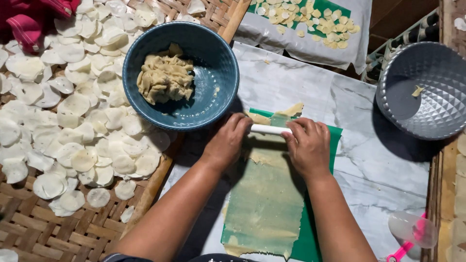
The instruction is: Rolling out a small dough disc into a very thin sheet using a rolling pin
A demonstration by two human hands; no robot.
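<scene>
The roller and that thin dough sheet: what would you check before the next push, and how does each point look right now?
1. Both hands on the roller: left hand and right hand each press an end. Ok.
2. Dough sheet on the green mat: its edges spill over the mat. Not ok.
3. Sheet unbroken: ragged at the far end. Not ok.
4. More dough ready: a lump lies in the blue bowl. Ok.
5. Even thickness: cannot tell.
</scene>
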